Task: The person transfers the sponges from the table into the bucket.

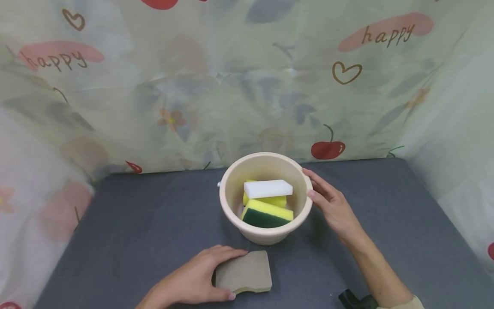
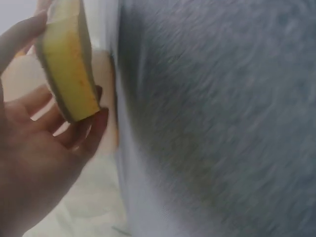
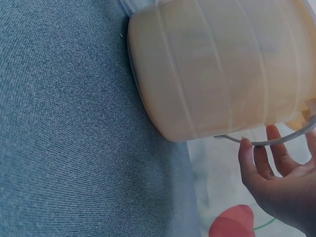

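Observation:
A cream bucket (image 1: 266, 235) stands upright on the dark table; its side also fills the right wrist view. Inside lie a white sponge block (image 1: 268, 189), a yellow sponge with a dark green scouring face (image 1: 266, 217), and a further yellow sponge (image 1: 275, 201) partly hidden under the white block. My left hand (image 1: 197, 274) grips a grey-faced sponge (image 1: 245, 272) between thumb and fingers, just in front of the bucket. Its yellow side (image 2: 71, 64) shows in the left wrist view. My right hand (image 1: 333, 210) holds the bucket's right rim, fingers by the thin handle (image 3: 281, 139).
The grey-blue tabletop (image 1: 154, 227) extends on both sides of the bucket. A patterned cloth (image 1: 216, 86) hangs behind and along both sides. Near the right wrist is a black strap-like piece (image 1: 356, 300).

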Available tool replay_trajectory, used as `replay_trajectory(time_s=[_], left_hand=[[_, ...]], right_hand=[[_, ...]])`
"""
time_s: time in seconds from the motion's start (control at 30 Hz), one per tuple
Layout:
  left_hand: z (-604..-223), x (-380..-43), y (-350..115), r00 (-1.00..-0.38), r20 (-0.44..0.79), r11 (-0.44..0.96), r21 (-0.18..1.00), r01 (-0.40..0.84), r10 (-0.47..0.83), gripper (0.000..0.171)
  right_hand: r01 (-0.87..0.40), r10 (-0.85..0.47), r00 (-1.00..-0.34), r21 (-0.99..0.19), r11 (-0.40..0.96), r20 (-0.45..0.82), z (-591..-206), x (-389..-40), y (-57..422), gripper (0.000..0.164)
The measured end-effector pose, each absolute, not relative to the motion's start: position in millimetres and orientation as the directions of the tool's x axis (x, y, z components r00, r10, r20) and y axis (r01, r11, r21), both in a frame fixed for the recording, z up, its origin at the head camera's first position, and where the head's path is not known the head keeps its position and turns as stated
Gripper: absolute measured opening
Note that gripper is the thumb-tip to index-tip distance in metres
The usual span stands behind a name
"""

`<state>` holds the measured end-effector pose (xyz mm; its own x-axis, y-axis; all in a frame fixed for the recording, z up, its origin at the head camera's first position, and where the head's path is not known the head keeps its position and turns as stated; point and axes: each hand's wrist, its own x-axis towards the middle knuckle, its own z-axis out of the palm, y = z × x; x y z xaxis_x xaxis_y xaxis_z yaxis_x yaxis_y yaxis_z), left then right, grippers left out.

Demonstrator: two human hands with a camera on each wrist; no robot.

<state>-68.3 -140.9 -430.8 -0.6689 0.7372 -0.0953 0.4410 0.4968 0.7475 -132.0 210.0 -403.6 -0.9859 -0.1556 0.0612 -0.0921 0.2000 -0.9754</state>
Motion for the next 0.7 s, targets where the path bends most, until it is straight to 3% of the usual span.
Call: replay_trajectory(time_s=[0.23,0.7], left_hand=[[-414,-67,-145,-0.651,0.011,0.405,0.774,0.486,0.759,0.065],[-380,-68,-148,-0.549,0.209,0.234,0.743,0.627,0.809,0.061]], right_hand=[[-0.086,-0.155,-0.987,-0.973,0.215,0.053,-403,-131,210,0.051],[-0.077,-0.141,-0.989,-0.969,0.236,0.044,-401,-132,209,0.051]])
